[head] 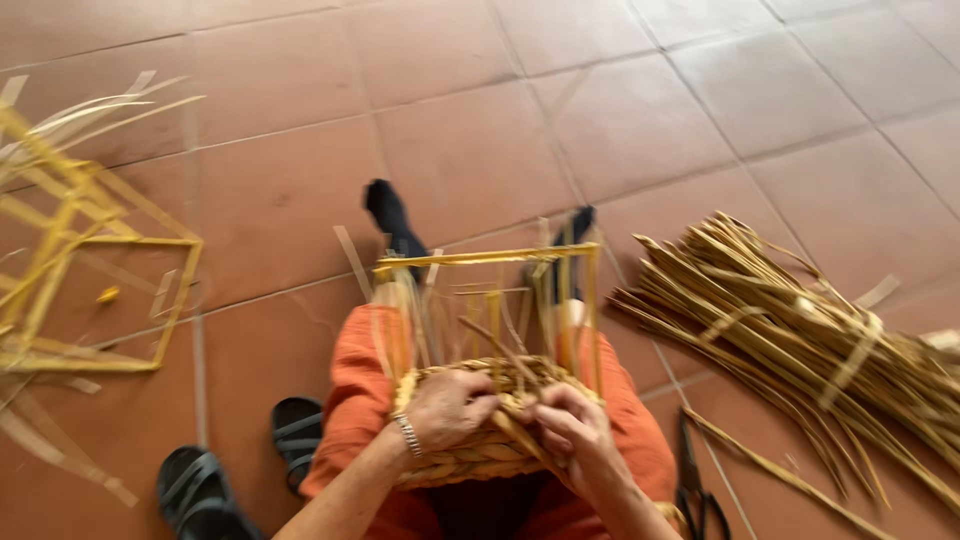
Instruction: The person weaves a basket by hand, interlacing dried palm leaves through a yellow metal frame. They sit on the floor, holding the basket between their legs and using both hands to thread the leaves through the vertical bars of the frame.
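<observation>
- A seated person is weaving a half-made basket (480, 440) resting in the lap, over orange trousers (350, 400); the left hand (447, 408) is gripping the woven rim, the right hand (572, 430) is pinching a flat straw strand (520, 432) against it.
- The basket is looking light and springy; the woven band is probably the firmest place to hold, while the thin yellow frame (590, 300) rising above it is seeming easy to bend.
- A tied bundle of dried strands (800, 340) is lying on the tiled floor (620, 110) to the right, scissors (695, 490) near it; another yellow frame (90, 290) is sitting at left, black sandals (240, 470) close by.
- Motion blur is smearing the fingertips; the basket's underside is staying hidden, and the scissors are running off the bottom edge.
</observation>
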